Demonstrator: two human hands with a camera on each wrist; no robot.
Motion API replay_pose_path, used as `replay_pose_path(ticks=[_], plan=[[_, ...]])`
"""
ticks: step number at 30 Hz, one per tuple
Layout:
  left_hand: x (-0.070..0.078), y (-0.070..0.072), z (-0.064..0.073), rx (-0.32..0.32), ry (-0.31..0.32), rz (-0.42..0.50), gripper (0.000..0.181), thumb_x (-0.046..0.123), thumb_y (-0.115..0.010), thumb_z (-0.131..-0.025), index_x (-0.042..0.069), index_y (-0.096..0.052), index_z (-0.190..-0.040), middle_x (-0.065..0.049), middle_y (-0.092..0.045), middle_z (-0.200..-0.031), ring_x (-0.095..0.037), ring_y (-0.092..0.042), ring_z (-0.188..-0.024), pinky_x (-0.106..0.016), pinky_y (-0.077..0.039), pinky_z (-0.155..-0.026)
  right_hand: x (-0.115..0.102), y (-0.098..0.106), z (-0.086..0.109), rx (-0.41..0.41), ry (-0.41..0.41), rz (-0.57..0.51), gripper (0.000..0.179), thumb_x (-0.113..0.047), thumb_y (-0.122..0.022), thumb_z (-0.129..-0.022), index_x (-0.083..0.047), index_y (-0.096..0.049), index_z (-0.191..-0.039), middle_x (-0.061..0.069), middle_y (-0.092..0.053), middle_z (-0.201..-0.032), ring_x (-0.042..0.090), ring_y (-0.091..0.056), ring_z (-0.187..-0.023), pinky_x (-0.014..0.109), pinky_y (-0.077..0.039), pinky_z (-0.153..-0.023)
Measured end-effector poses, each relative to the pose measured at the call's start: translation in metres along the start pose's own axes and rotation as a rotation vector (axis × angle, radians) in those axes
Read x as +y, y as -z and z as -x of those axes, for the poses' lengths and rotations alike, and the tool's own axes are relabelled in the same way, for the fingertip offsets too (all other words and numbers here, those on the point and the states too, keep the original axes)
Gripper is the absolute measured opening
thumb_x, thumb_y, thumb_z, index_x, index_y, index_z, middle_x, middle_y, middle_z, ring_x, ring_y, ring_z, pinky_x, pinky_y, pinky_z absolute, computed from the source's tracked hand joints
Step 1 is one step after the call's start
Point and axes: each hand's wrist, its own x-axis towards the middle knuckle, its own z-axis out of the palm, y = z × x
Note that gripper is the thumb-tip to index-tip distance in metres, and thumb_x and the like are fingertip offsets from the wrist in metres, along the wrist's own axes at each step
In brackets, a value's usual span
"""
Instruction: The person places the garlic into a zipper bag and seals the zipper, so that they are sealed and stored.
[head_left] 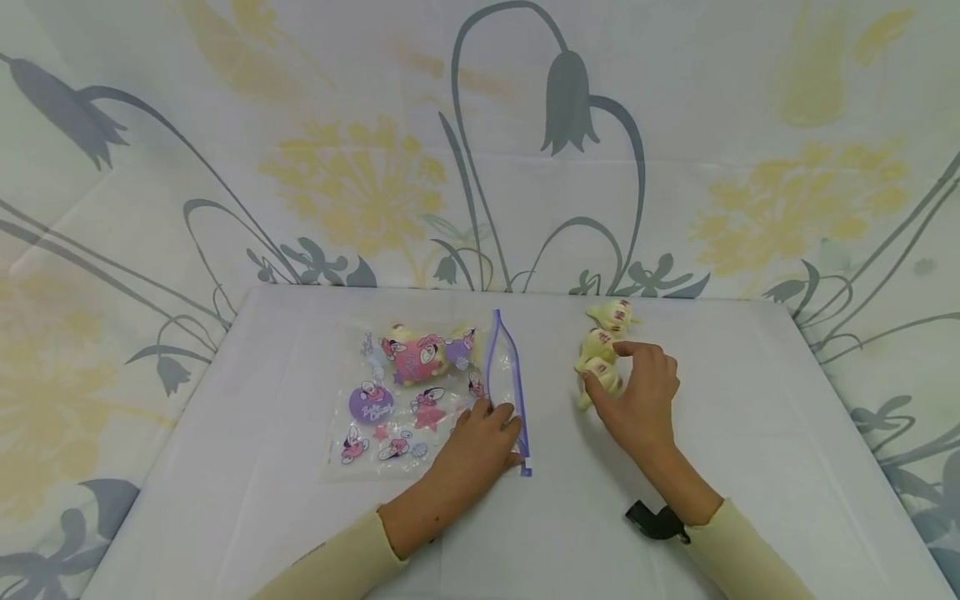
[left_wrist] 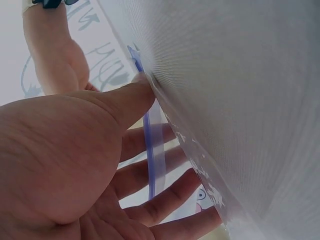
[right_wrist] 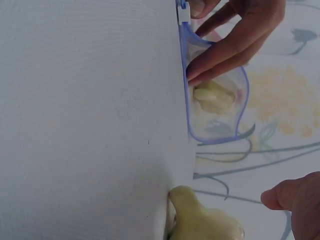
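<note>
A clear zip bag [head_left: 371, 404] with pink and purple cartoon prints lies flat, its purple zip edge [head_left: 522, 408] parted at the right. Pale yellow contents [right_wrist: 214, 97] show inside it; their number cannot be told. My left hand [head_left: 480, 446] rests on the bag's mouth, fingers spread and thumb at the near end of the zip. To the right, three pale yellow knobbly objects with dark reddish print stand in a row: a far one [head_left: 615, 315], a middle one [head_left: 596, 347] and a near one [head_left: 603, 377]. Around the nearer two, my right hand [head_left: 645, 400] has thumb and forefinger apart.
Everything lies on a white table [head_left: 285, 358]. Behind and beside it hangs a flowered cloth [head_left: 375, 183]. A black strap piece [head_left: 656, 521] sits at the right wrist, near the sleeve.
</note>
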Motion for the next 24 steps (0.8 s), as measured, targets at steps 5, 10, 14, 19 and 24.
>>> replay_pose_path(ticks=[5, 10, 14, 19, 24], plan=[[0.000, 0.000, 0.001, 0.004, -0.005, 0.006, 0.048, 0.046, -0.077, -0.096, 0.011, -0.073, -0.129, -0.006, -0.067, -0.132, -0.029, -0.060, -0.117, -0.045, -0.060, -0.097, 0.006, 0.001, -0.001, -0.019, -0.081, 0.009, 0.062, -0.014, -0.087, -0.084, 0.013, -0.051, -0.126, 0.031, -0.051, -0.122, 0.050, -0.041, -0.111, 0.060, -0.032, -0.091], [0.000, -0.001, 0.000, 0.011, -0.007, -0.001, 0.048, 0.045, -0.078, -0.095, 0.011, -0.074, -0.129, -0.006, -0.067, -0.132, -0.028, -0.060, -0.117, -0.044, -0.060, -0.096, 0.013, -0.002, -0.002, -0.126, -0.203, 0.025, 0.081, -0.023, -0.093, -0.081, 0.014, -0.044, -0.133, 0.031, -0.044, -0.124, 0.046, -0.038, -0.113, 0.055, -0.032, -0.095], [-0.001, -0.001, 0.000, 0.006, -0.005, 0.004, 0.048, 0.045, -0.078, -0.095, 0.011, -0.074, -0.129, -0.006, -0.067, -0.132, -0.028, -0.060, -0.116, -0.044, -0.060, -0.097, 0.018, -0.005, -0.002, -0.207, -0.263, 0.039, 0.087, -0.031, -0.093, -0.081, 0.014, -0.041, -0.134, 0.029, -0.043, -0.123, 0.043, -0.038, -0.113, 0.052, -0.035, -0.093], [-0.001, -0.002, 0.000, 0.006, -0.008, 0.006, 0.049, 0.045, -0.078, -0.095, 0.011, -0.073, -0.130, -0.006, -0.067, -0.133, -0.029, -0.060, -0.117, -0.045, -0.060, -0.097, 0.020, -0.005, -0.003, -0.276, -0.318, 0.041, 0.082, -0.033, -0.089, -0.087, 0.012, -0.039, -0.132, 0.025, -0.043, -0.119, 0.038, -0.041, -0.108, 0.049, -0.037, -0.088], [-0.001, -0.002, 0.000, 0.002, -0.008, 0.018, 0.049, 0.045, -0.078, -0.096, 0.011, -0.073, -0.131, -0.007, -0.067, -0.134, -0.030, -0.061, -0.119, -0.046, -0.060, -0.098, 0.022, -0.007, -0.002, -0.305, -0.349, 0.020, 0.076, -0.026, -0.088, -0.087, 0.012, -0.039, -0.130, 0.025, -0.046, -0.117, 0.037, -0.046, -0.104, 0.047, -0.040, -0.088]])
